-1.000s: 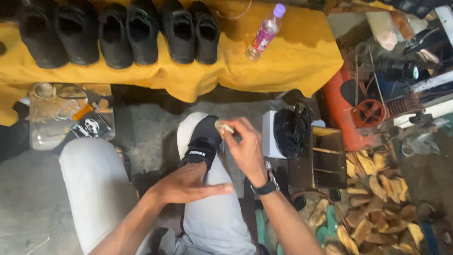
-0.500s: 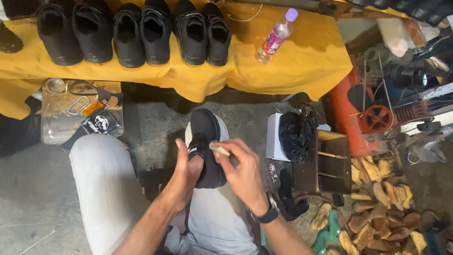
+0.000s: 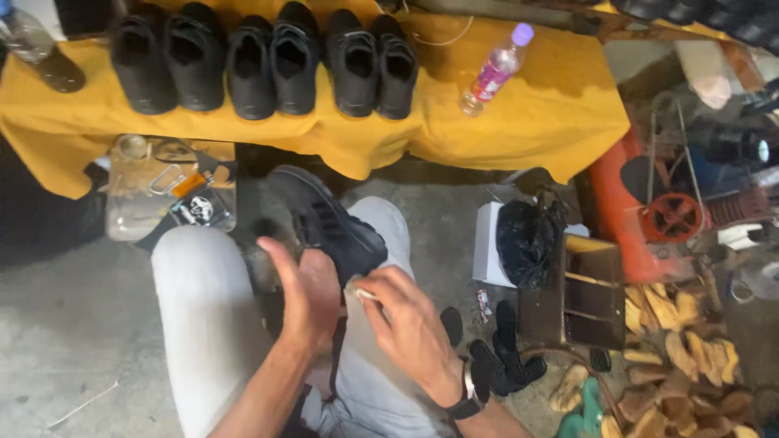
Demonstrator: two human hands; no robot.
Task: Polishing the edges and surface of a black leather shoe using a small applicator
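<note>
Black shoe [image 3: 329, 223] on the lap, gripped by the left hand [image 3: 304, 296]

Shoe lies tilted across the knees in pale trousers [image 3: 195, 316]; left hand's fingers close around its near end. Just right of that grip, the right hand [image 3: 410, 324] pinches a small pale piece [image 3: 357, 292] against the shoe, fingers closed on it. Beyond the grip, a yellow cloth [image 3: 527, 113] carries a row of black shoes [image 3: 268, 65] and a clear bottle [image 3: 495, 71]. Right of the hands: black bag [image 3: 527, 235], dark wooden box [image 3: 588, 296]

Matt black shoe [image 3: 329, 223], yellow cloth [image 3: 535, 113]
</note>
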